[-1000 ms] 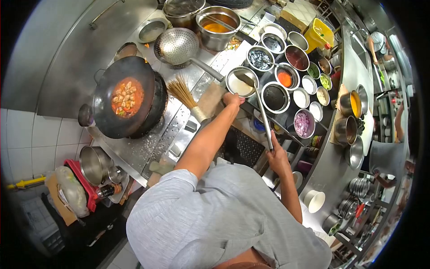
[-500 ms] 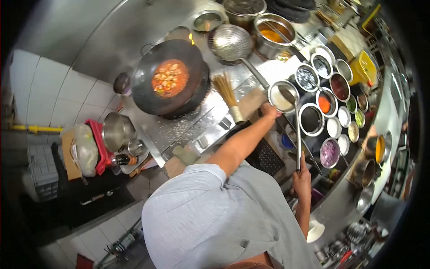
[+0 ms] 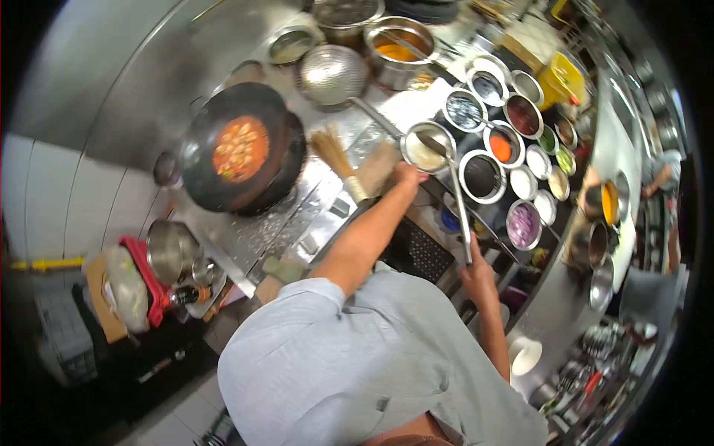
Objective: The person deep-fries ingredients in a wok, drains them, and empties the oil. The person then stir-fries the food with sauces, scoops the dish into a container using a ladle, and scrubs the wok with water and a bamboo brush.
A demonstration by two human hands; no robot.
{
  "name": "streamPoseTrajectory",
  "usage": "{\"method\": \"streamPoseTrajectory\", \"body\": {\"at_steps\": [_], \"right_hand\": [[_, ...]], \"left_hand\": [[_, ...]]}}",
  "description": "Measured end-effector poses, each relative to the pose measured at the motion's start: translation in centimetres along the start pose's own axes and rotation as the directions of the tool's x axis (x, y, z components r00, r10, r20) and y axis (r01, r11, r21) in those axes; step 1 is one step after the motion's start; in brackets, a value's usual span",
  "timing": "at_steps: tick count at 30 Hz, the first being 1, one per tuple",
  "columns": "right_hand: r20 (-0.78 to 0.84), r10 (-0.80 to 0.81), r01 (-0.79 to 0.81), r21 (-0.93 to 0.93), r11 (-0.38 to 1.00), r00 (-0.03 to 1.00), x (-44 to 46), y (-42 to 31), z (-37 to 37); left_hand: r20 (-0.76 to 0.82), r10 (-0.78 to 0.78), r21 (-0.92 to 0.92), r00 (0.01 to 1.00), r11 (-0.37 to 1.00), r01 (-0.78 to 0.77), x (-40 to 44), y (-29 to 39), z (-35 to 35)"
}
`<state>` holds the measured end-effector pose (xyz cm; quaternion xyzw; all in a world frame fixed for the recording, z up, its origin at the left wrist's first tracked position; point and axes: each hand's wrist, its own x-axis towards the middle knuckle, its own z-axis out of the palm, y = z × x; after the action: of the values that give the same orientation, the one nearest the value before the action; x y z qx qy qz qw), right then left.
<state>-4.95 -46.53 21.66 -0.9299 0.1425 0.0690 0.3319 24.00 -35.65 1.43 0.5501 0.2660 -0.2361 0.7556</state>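
Note:
My left hand [image 3: 407, 175] is closed at the near rim of a round metal container [image 3: 425, 160] that holds a whitish liquid. What its fingertips grip is partly hidden. My right hand [image 3: 478, 273] wraps round the end of a long-handled metal ladle [image 3: 460, 201]. The ladle's head lies over the same container, tilted above or in the liquid; I cannot tell which. To the left, a black wok [image 3: 197, 175] stands on the stove with chunks of food in red-orange sauce [image 3: 241, 149].
Several bowls of sauces and chopped ingredients, including purple onion [image 3: 523, 225], crowd the right side. A perforated strainer [image 3: 332, 74], a pot of orange liquid [image 3: 401, 52] and a bristle brush [image 3: 335, 152] are on the stovetop. A metal bowl [image 3: 169, 251] stands at lower left.
The whole view has shifted, so the wok, stove and bowls appear further left. Both hands keep about the same place relative to the container and ladle.

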Motion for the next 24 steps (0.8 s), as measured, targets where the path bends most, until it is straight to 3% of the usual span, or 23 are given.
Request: {"method": "streamPoseTrajectory", "body": {"at_steps": [3, 4, 5, 6, 8, 9, 10, 11, 12, 14, 16, 17, 20, 21, 24], "right_hand": [[-0.011, 0.055, -0.053, 0.124, 0.991, 0.998, 0.4, -2.9, -1.3], [0.187, 0.250, -0.291, 0.236, 0.927, 0.950, 0.5, -5.5, -4.1], [0.400, 0.396, -0.526, 0.298, 0.797, 0.827, 0.2, -6.8, -5.5], [0.395, 0.401, -0.529, 0.302, 0.793, 0.827, 0.0, -6.1, -4.7], [0.089, 0.141, -0.148, 0.073, 0.986, 0.986, 0.0, -2.8, -0.9], [0.006, 0.007, -0.008, 0.162, 0.987, 1.000, 0.2, -2.4, 0.1], [0.007, 0.004, -0.005, 0.158, 0.987, 1.000, 0.2, -1.7, -0.7], [0.189, 0.182, -0.241, 0.369, 0.898, 0.965, 0.3, -3.9, -3.4], [0.397, 0.299, -0.479, 0.510, 0.714, 0.868, 0.2, -5.1, -4.7], [0.356, 0.304, -0.448, 0.455, 0.770, 0.884, 0.2, -4.1, -3.2], [0.164, 0.187, -0.234, 0.344, 0.910, 0.969, 0.1, -2.0, 0.0], [0.275, 0.234, -0.342, 0.466, 0.816, 0.932, 0.0, -3.6, -1.5], [0.393, 0.295, -0.477, 0.528, 0.703, 0.871, 0.6, -4.3, -4.6], [0.323, 0.235, -0.380, 0.528, 0.760, 0.917, 0.2, -3.1, -3.4], [0.300, 0.221, -0.348, 0.487, 0.801, 0.928, 0.3, -4.4, -2.0]], "left_hand": [[-0.059, -0.025, -0.035, 0.998, 0.999, 0.022, -0.2, 0.5, 0.4], [-0.047, -0.028, -0.033, 0.999, 0.999, 0.026, -0.3, 0.5, 0.5], [-0.063, -0.025, -0.011, 0.998, 1.000, 0.025, -0.6, 0.5, 0.2], [-0.078, -0.018, 0.010, 0.997, 1.000, 0.019, -0.8, 0.7, 0.2], [-0.070, -0.016, 0.012, 0.997, 1.000, 0.017, -1.0, 0.6, 0.2], [-0.069, -0.026, 0.010, 0.997, 1.000, 0.027, -0.9, 0.4, 0.1], [-0.068, -0.031, 0.004, 0.997, 0.999, 0.032, -0.6, 0.6, 0.2], [-0.071, -0.031, 0.003, 0.997, 1.000, 0.031, -0.8, 0.7, 0.1], [-0.077, -0.037, 0.017, 0.996, 0.999, 0.039, -1.3, 1.0, 0.0], [-0.075, -0.043, 0.031, 0.996, 0.998, 0.046, -1.6, 1.4, 0.2], [-0.077, -0.031, 0.017, 0.997, 0.999, 0.032, -1.6, 1.3, 0.3], [-0.078, -0.030, 0.011, 0.997, 0.999, 0.031, -1.4, 1.2, 0.5], [-0.082, -0.036, 0.021, 0.996, 0.999, 0.038, -1.2, 1.2, 0.0], [-0.068, -0.021, 0.023, 0.997, 0.999, 0.023, -1.2, 1.4, 0.1], [-0.072, -0.044, 0.021, 0.996, 0.999, 0.045, -1.1, 0.7, 0.1]]}}
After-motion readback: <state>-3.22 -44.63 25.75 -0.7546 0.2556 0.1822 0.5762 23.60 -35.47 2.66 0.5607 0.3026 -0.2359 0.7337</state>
